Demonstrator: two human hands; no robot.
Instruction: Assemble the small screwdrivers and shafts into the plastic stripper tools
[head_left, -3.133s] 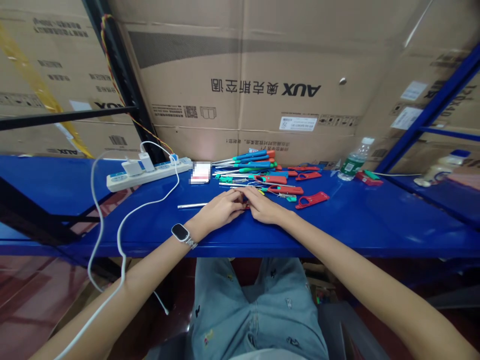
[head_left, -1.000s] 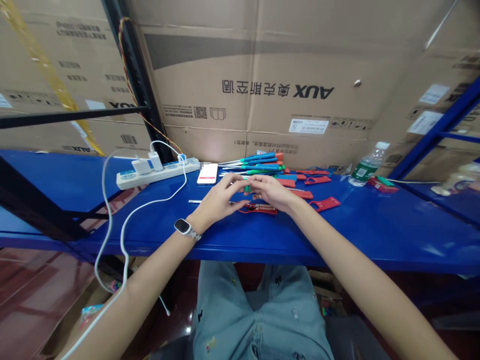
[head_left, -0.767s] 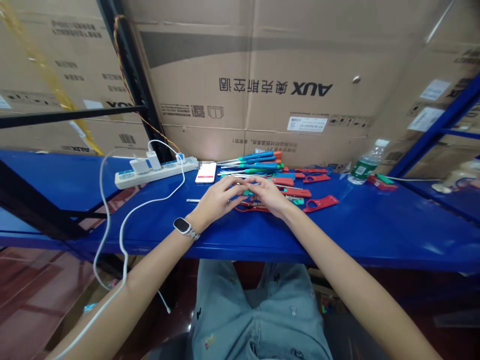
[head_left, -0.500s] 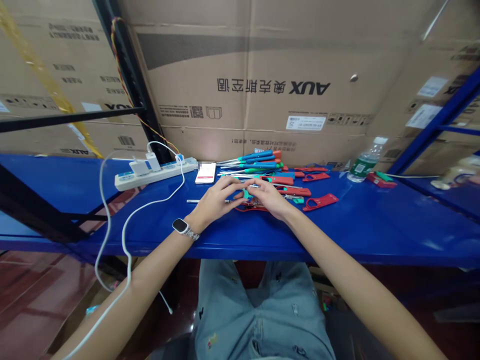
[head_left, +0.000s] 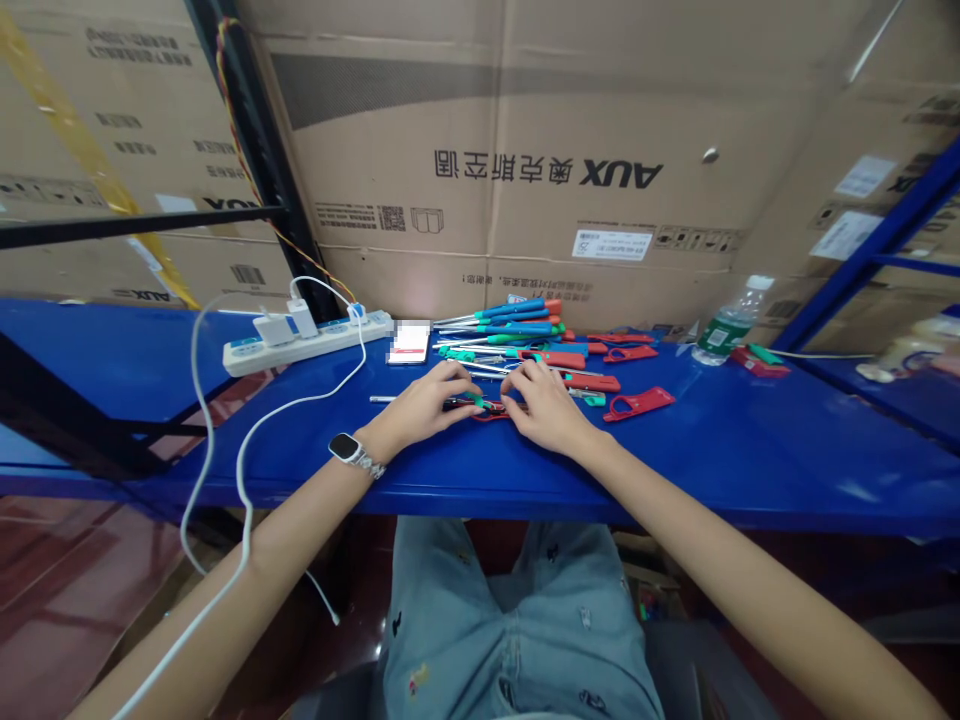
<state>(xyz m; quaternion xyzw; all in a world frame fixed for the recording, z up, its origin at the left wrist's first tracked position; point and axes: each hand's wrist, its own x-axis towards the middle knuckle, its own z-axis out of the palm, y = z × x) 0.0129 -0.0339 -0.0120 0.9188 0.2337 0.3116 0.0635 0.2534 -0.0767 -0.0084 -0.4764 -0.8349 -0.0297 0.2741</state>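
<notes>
My left hand [head_left: 433,398] is closed, with thumb and fingertips pinching a small green plastic part [head_left: 478,401] low over the blue tabletop. Just to its right, my right hand [head_left: 551,408] has its fingers curled down onto a red lighter shell [head_left: 491,415], which lies under both sets of fingertips. Fine details between the hands are too small to make out. Behind them lies a pile of long-necked lighters [head_left: 517,328] with blue, red and green handles and metal tubes. A loose red half-shell [head_left: 639,404] rests to the right of my right hand.
A white power strip [head_left: 307,346] with plugged-in chargers lies at the left, its white cable crossing my left forearm. A phone [head_left: 409,342] lies beside it. At the right stand a water bottle [head_left: 731,325] and a red box [head_left: 761,362]. Cardboard boxes [head_left: 525,120] wall the back.
My hands have moved slightly apart, uncovering the green part and the red shell between them. The right fingers have curled down further. The view has shifted a little.
</notes>
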